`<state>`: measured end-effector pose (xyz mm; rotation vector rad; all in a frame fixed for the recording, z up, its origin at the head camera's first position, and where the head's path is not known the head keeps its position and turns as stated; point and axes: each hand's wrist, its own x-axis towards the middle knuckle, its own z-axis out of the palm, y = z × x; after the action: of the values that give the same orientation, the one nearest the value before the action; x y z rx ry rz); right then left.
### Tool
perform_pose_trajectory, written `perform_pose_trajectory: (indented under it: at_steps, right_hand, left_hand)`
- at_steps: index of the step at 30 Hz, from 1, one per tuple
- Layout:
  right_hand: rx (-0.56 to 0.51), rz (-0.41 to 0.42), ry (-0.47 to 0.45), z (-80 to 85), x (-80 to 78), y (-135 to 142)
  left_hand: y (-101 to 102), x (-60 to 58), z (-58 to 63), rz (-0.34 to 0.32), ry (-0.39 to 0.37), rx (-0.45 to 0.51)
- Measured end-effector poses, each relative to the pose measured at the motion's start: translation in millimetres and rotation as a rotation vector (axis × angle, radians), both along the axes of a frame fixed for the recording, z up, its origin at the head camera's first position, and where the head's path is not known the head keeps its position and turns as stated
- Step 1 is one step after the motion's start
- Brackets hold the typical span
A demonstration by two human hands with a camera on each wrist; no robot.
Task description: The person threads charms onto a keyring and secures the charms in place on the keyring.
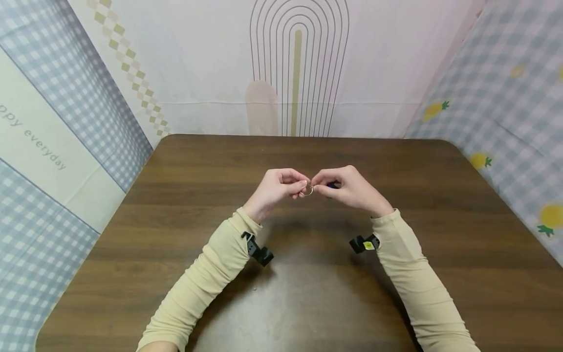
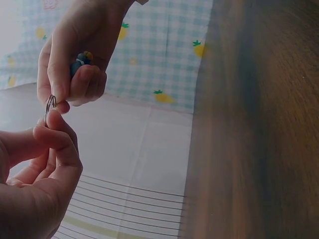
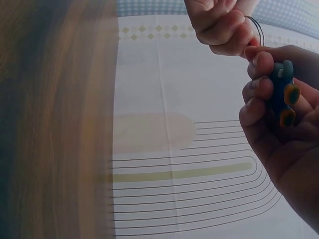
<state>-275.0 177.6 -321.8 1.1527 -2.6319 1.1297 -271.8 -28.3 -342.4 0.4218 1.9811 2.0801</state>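
Between the two hands, above the table, is a thin metal key ring. My left hand pinches one side of it between thumb and fingertips. My right hand pinches the opposite side with thumb and forefinger. Tucked in the right palm is a small blue figure with orange-yellow round parts, partly covered by the curled fingers. In the left wrist view the ring stands edge-on, and its coils look slightly parted at the top.
The brown wooden table stretches out beneath both arms. Patterned cloths hang behind it and at both sides, the white one at the back. A black wrist camera sits on each sleeve.
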Motion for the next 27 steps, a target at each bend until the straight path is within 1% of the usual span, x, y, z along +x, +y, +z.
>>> perform_pose_trajectory:
  at_steps: [4, 10, 15, 19, 22, 27]
  right_hand:
    - [0.018, 0.033, -0.009, -1.6, -0.7, 1.9]
    - [0.029, 0.067, -0.026, -2.8, -3.1, 4.1]
    - [0.038, 0.086, -0.016, -2.0, -5.4, 4.7]
    - [0.042, 0.071, -0.009, -2.6, -7.4, 4.0]
    - [0.052, 0.045, -0.031, -4.2, -8.4, 2.5]
    - [0.071, -0.049, -0.057, -7.0, -8.3, 2.7]
  left_hand:
    - [1.1, 0.2, -1.7, -0.006, 0.003, -0.029]
    - [1.9, 1.6, -0.9, -0.006, 0.023, -0.071]
    - [2.0, 0.9, -0.8, -0.011, 0.041, -0.108]
    - [0.0, -1.9, -0.4, -0.006, 0.045, -0.130]
    - [-2.0, -3.6, -0.9, -0.006, 0.049, -0.148]
    - [-4.2, -3.9, -1.9, -0.029, 0.056, -0.178]
